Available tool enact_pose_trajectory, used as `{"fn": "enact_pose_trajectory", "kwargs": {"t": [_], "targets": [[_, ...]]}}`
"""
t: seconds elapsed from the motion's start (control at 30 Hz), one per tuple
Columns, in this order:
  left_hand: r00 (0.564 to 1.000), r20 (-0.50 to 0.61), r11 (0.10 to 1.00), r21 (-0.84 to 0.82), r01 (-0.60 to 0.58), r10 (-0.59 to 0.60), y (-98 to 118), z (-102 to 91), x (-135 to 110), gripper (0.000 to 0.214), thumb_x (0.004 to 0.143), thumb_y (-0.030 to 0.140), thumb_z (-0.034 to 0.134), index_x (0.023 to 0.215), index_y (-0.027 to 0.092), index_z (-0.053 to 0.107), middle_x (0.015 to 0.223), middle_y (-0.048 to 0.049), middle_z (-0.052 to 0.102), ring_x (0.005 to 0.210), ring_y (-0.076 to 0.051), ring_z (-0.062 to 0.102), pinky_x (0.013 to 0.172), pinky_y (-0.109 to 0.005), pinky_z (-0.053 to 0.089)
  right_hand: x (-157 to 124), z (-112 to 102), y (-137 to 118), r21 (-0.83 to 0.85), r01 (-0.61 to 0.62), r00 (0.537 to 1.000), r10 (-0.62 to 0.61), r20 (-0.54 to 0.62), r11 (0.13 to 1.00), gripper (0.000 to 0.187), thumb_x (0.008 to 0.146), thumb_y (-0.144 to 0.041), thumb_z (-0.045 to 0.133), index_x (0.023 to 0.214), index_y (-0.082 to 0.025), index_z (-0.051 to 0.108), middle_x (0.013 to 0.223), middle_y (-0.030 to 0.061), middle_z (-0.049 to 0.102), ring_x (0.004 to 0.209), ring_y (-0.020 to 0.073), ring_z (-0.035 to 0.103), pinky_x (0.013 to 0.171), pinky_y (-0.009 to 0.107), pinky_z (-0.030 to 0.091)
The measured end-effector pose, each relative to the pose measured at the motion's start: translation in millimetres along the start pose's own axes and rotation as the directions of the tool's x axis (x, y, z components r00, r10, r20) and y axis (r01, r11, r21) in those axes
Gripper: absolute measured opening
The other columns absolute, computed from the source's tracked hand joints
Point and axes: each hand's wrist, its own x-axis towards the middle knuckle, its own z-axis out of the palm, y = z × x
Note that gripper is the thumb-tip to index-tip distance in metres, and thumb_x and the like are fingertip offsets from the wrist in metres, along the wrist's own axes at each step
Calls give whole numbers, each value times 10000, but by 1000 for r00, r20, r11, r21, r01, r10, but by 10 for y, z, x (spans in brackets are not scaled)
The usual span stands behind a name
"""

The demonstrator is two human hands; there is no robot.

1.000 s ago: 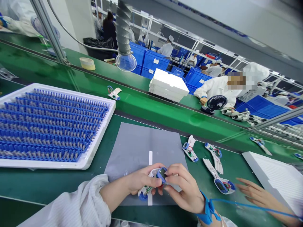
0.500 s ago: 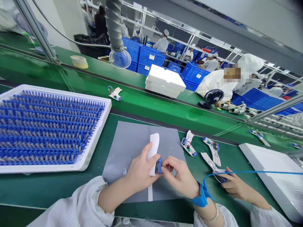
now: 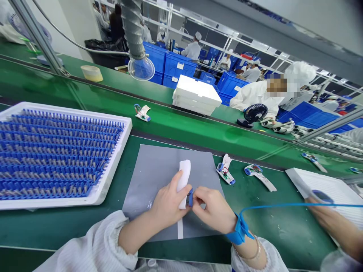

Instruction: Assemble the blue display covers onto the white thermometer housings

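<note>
My left hand is wrapped round a white curved plastic housing, holding it tilted over a grey mat. At the housing's lower end sits a blue plastic part. My right hand, with a blue wrist strap, pinches the edge of this blue part between thumb and forefinger. Its fingertips hide whether anything smaller is held. Right of the mat lie two white half-shells with circuit boards and wires, an angled half-shell and a longer half-shell.
At left stands a white tray packed with blue-and-metal parts. A co-worker's blurred hand is over a white ribbed tray at right. Behind runs a green conveyor carrying several half-shells. White foam boxes and a fume duct stand beyond.
My hands stay nearly still on the housing and blue part. The co-worker's hand has moved right to the ribbed tray, and one half-shell has left the table there. The conveyor's half-shells have shifted slightly right.
</note>
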Motion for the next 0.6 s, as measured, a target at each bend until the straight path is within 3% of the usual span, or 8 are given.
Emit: {"fn": "enact_pose_trajectory", "kwargs": {"t": [0.13, 0.27, 0.33, 0.43, 0.5, 0.6], "targets": [[999, 34, 979, -198, 44, -37, 19, -7, -1, 454, 710, 402, 650, 1117, 262, 507, 1439, -155, 210, 874, -277, 609, 702, -484, 523, -40, -4, 68, 37, -32, 998, 34, -61, 999, 123, 681, -105, 441, 592, -181, 403, 600, -26, 465, 548, 94, 406, 544, 230, 266], [994, 103, 875, -476, 87, -43, 55, -33, -10, 562, 608, 353, 767, 1095, 234, 515, 1426, -137, 207, 887, -221, 579, 790, -441, 507, -107, -29, 161, 280, -41, 997, 59, -58, 959, 112, 646, -98, 444, 573, -180, 420, 575, -27, 450, 542, 94, 388, 533, 226, 287], [993, 116, 803, -591, 72, -4, 62, -39, -23, 590, 615, 357, 768, 1125, 232, 499, 1417, -133, 194, 936, -213, 564, 844, -424, 488, -145, -21, 205, 512, -38, 998, 55, -18, 858, 115, 680, -136, 461, 575, -178, 439, 581, -18, 474, 559, 100, 414, 540, 227, 317], [991, 126, 703, -709, 57, 47, 57, -35, -48, 635, 638, 389, 749, 1185, 247, 459, 1419, -125, 157, 999, -216, 553, 903, -418, 461, -198, 30, 253, 834, -56, 998, 27, 49, 548, 174, 784, -294, 504, 658, -181, 462, 623, -3, 534, 598, 114, 496, 557, 233, 362], [990, 130, 682, -728, 64, 46, 55, -32, -61, 656, 632, 383, 755, 1198, 250, 452, 1422, -125, 145, 1028, -228, 548, 930, -425, 444, -223, 76, 266, 915, -99, 995, 44, 89, 392, 221, 815, -394, 534, 771, -183, 485, 646, -6, 557, 609, 116, 538, 550, 226, 372], [986, 164, 703, -705, 90, 38, 62, -34, -66, 650, 617, 345, 772, 1188, 257, 474, 1431, -116, 138, 1112, -262, 511, 964, -433, 413, -235, 134, 261, 929, -126, 990, 100, 97, 348, 282, 801, -424, 603, 905, -175, 522, 686, -21, 545, 607, 88, 539, 544, 204, 380]]}}
